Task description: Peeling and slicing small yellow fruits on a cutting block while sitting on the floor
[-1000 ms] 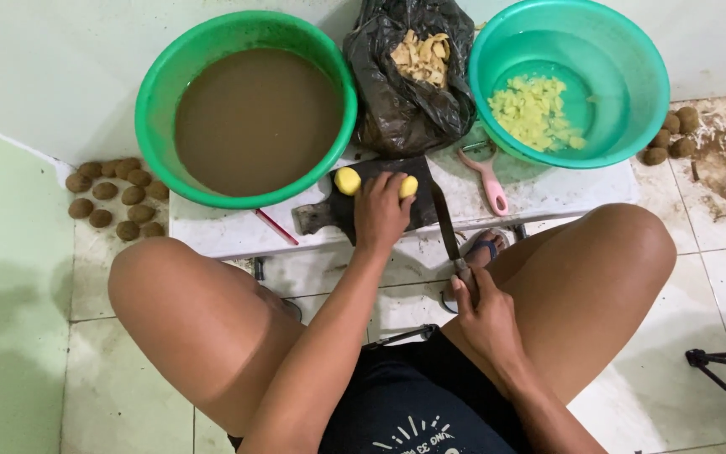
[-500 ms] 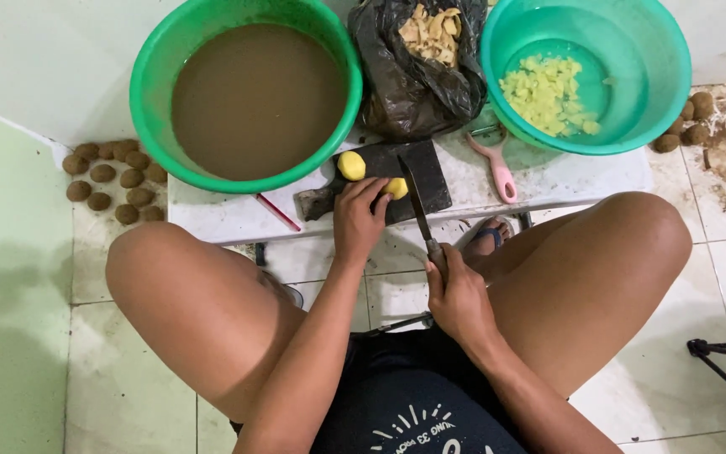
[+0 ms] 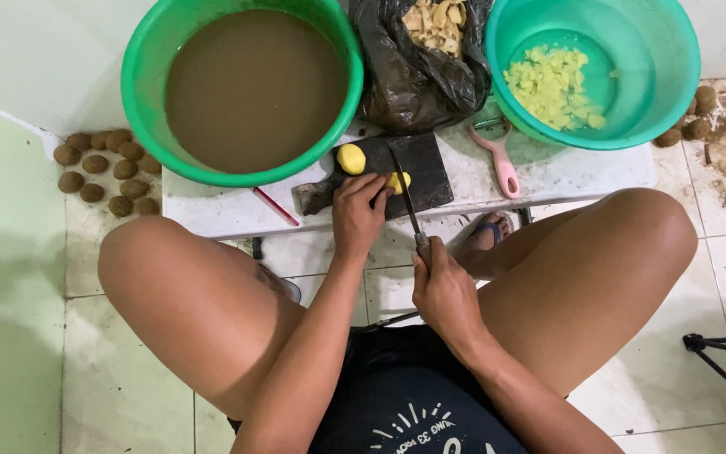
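Peeled yellow tuber point(image 3: 397, 182), small and round, pinned on dark cutting board point(image 3: 418, 172) at centre of frame, just above the knees. Left hand point(image 3: 358, 212) curled over it, fingertips pressing it down, fingers bunched close together. Right hand point(image 3: 444, 292) closed in a fist round handle of knife point(image 3: 405, 198), blade running up and left to the tuber, just beside the left fingertips. Second peeled tuber point(image 3: 350, 158) lying free on the board, above the left hand.

Likely trouble: a round, wet piece rolling or slipping under the blade, steel sliding onto fingers set so near; a slanted cut pushing the piece off the board edge onto white worktop point(image 3: 548, 172).

Hard to judge: whether the edge already bites into the tuber, since the left hand covers most of it. Contents of black bag point(image 3: 405, 76) only partly seen, pale peelings at the top. Bottom of green basin point(image 3: 249, 84) lost under brown water. Teal basin point(image 3: 632, 101) cut off at upper frame edge, yellow chunks point(image 3: 552, 84) inside.
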